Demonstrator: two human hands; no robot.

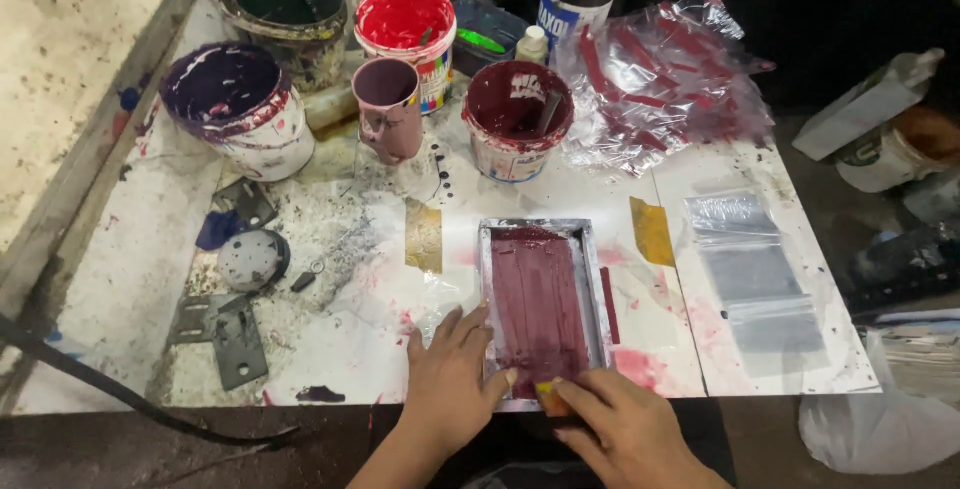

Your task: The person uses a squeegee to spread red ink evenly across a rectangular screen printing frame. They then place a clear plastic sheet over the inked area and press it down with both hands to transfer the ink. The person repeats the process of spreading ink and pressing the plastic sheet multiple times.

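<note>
The left hand [452, 374] lies flat, fingers spread, steadying the left edge of the small metal-framed rectangular screen coated in maroon ink [543, 304] at the near table edge; the right hand [625, 429] pinches a small yellow-handled scraper [549, 396] at the screen's near end

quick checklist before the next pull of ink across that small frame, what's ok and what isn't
1. Left hand flat on the small frame's left edge, steadying it: ok.
2. Right hand gripping the yellow-edged scraper at the frame's near end: ok.
3. Maroon ink spread over the whole mesh: ok.
4. Maroon ink tub open, with a stirrer in it: ok.
5. Clear bag to the right lying flat, away from the ink: ok.
6. What lies under the mesh: cannot tell.
</note>
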